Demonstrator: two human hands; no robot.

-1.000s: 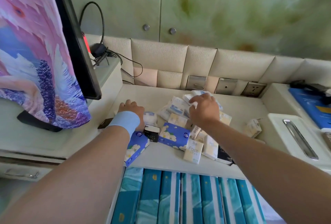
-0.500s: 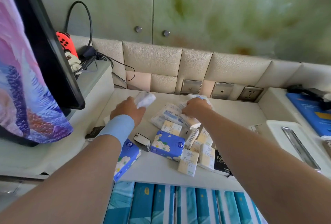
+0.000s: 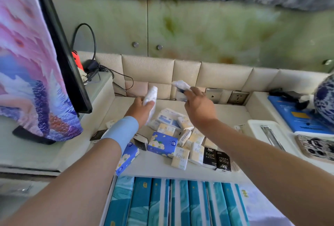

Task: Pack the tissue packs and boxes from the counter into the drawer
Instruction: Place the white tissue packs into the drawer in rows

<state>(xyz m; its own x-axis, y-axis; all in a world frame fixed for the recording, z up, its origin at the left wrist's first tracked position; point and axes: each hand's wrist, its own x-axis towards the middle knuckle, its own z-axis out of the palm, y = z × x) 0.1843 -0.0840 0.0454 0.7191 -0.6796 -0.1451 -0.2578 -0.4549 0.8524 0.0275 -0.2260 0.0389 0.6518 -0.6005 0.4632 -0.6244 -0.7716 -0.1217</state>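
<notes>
- Currently a soft white tissue pack [image 3: 151, 94] is up off the pale worktop [image 3: 233, 115]. The left hand [image 3: 141, 111] grips its lower end, fingers curled round it.
- Near it but apart, the right hand [image 3: 197, 107] pinches a white-and-blue tissue pack [image 3: 181, 86] between thumb and fingertips, raised in front of the padded back wall. This pack is blurred, so it may be more than one.
- Below both hands a loose pile of small packs lies on the worktop. A blue floral tissue pack [image 3: 162, 144] sits at the middle, with cream "Face" packs [image 3: 180, 157] around it. Two black "Face" packs [image 3: 216, 159] lie at the pile's right front.
- A second blue floral pack [image 3: 127, 157] lies at the worktop's front edge, partly under the left wrist, which wears a light blue wristband [image 3: 121, 131].
- Under that edge the open white drawer [image 3: 107, 204] holds teal tissue boxes [image 3: 141, 204] standing on edge, side by side in a row.
- To the left stands a dark-framed screen showing a pink and blue picture [image 3: 27, 63].
- Metal wall sockets [image 3: 237, 97] sit in the back wall, and a blue-and-white patterned vase [image 3: 325, 102] stands far right.
</notes>
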